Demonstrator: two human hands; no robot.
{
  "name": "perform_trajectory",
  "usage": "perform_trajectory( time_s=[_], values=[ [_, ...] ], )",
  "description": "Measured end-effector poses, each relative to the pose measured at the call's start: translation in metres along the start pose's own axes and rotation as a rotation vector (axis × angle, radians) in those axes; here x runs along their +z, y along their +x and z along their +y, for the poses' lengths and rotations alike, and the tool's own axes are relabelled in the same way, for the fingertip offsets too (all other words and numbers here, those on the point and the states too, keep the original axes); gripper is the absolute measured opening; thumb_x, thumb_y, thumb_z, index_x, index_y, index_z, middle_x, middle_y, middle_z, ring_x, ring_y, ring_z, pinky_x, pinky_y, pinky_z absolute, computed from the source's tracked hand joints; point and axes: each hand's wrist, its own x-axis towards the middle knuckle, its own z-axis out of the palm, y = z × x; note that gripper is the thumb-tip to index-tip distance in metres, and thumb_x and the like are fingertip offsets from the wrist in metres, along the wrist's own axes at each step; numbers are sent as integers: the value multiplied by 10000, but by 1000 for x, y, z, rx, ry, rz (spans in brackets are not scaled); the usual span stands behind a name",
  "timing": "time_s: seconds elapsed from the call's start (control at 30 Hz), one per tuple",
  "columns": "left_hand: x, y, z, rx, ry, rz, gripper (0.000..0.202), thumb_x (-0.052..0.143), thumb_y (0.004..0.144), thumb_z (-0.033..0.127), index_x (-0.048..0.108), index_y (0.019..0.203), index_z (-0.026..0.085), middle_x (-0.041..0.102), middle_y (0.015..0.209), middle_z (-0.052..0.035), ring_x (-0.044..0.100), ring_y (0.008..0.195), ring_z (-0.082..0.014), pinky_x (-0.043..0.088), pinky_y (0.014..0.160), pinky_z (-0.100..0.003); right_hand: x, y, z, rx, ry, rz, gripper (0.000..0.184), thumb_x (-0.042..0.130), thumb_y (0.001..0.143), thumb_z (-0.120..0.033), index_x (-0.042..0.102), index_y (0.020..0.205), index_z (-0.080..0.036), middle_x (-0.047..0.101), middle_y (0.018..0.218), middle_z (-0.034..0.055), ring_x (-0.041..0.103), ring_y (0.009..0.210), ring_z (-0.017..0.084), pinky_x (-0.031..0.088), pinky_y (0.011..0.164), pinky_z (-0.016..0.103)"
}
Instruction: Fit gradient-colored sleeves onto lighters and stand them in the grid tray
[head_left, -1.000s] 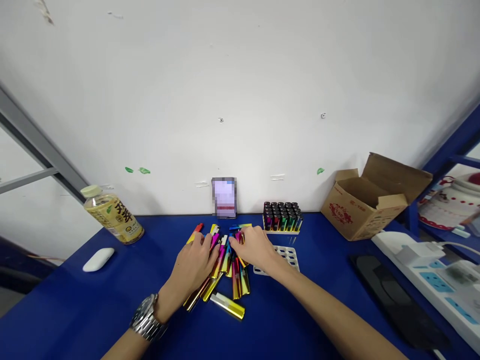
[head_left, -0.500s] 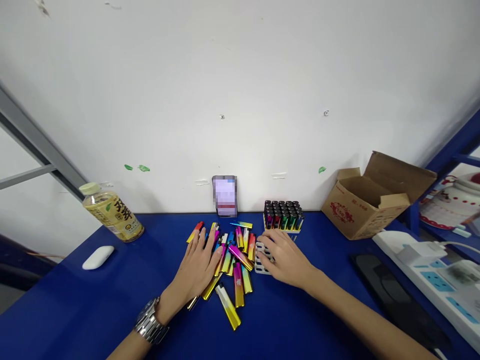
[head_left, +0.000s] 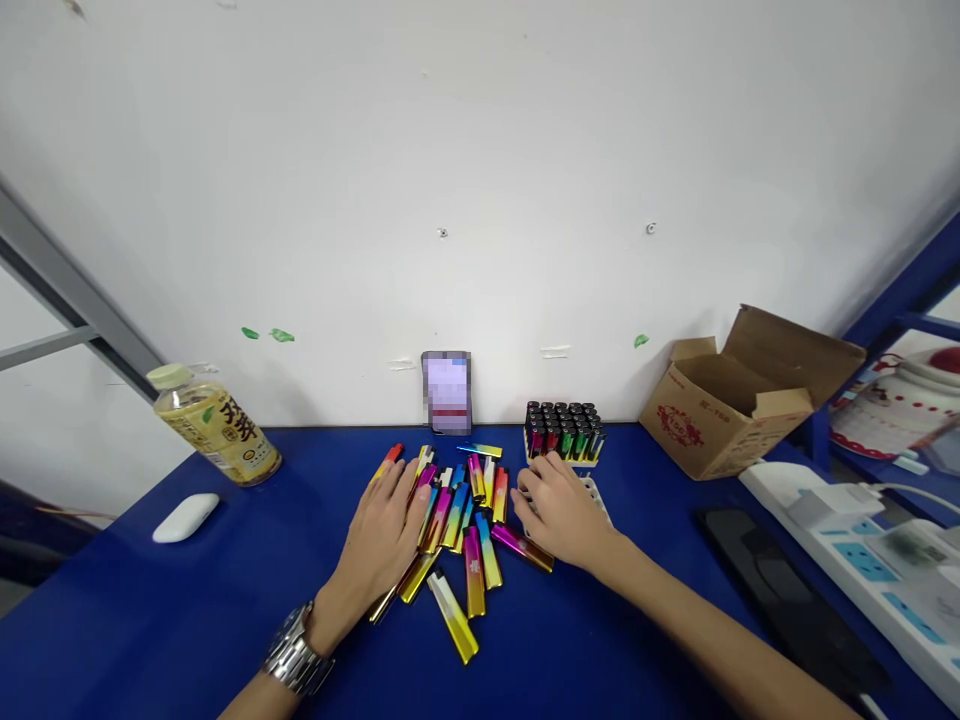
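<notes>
My left hand [head_left: 381, 525], with a metal watch at the wrist, lies palm down over the left side of a loose pile of colourful metallic lighters [head_left: 454, 515]. Its fingers are stretched out and hide some of them. To the right of the pile, my right hand [head_left: 561, 508] is palm down with bent fingers apart, and no lighter shows in it. A white perforated tray [head_left: 598, 497] is partly hidden beneath and behind this hand. One purple-and-gold lighter [head_left: 523, 548] lies just below the right fingertips.
Behind my right hand stands a holder packed with upright black-topped lighters [head_left: 564, 432]. An opened cardboard box [head_left: 720, 415], a black phone [head_left: 780, 590] and a white power strip [head_left: 847, 560] are at right. A drink bottle [head_left: 217, 425] and white case [head_left: 186, 517] are at left. A screen device [head_left: 448, 392] leans against the wall.
The white tray has shifted right, from the left of my right hand to its far side. The purple-and-gold lighter has slid right off the pile. My left hand has moved slightly left.
</notes>
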Motion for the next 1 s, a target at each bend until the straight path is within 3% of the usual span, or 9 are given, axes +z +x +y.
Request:
perform_trajectory(
  time_s=[0.2,0.3,0.4,0.53,0.63,0.73,0.83,1.0],
  values=[
    [-10,3,-16,4,-24,166,421,267,943,389,599,1052,155,655,1090,-123,567,1042,-264,438,933,-440,4,30,-24,231,-21,-130,266,548,812,-329,673,709,-118,643,860,196,553,917,334,424,773,412],
    [-10,6,-24,22,-17,193,394,279,941,382,595,1022,162,662,1052,-117,578,995,-261,437,911,-431,7,35,-22,299,62,-176,282,584,768,-335,612,555,-152,653,706,154,598,812,304,423,766,395],
    [-8,10,-30,1,-27,190,389,282,938,378,595,1008,159,664,1026,-115,582,974,-259,441,890,-419,12,35,-19,329,108,-163,290,596,741,-291,544,479,-177,613,559,95,611,696,258,416,769,374],
    [-5,12,-35,-20,-65,179,384,283,936,364,600,981,152,666,994,-116,586,947,-254,441,869,-412,14,34,-21,319,87,-145,241,607,682,-264,505,481,-180,616,621,107,602,750,271,400,724,352],
    [-5,12,-36,-7,-103,199,366,292,933,364,595,966,162,665,976,-116,581,931,-256,426,868,-424,10,31,-24,355,125,-60,223,556,691,-253,467,498,-185,582,642,100,572,765,260,381,682,332],
    [-10,16,-31,-18,-192,216,328,334,913,393,588,928,184,660,967,-104,563,945,-260,407,879,-421,5,28,-21,398,322,94,184,514,679,-218,405,531,-202,506,633,40,522,678,197,353,600,287],
    [-18,32,-20,-99,-411,200,306,367,896,436,565,879,204,648,956,-69,555,940,-236,414,850,-373,3,23,-12,371,659,223,163,469,719,-238,377,586,-211,433,660,-8,470,605,149,345,541,257],
    [-18,88,1,-191,-992,89,250,487,846,444,490,763,209,631,885,-12,490,609,-108,411,624,-263,2,15,-4,328,1160,304,113,441,784,-281,405,698,-217,470,735,-12,550,640,147,434,548,251]
  ],
)
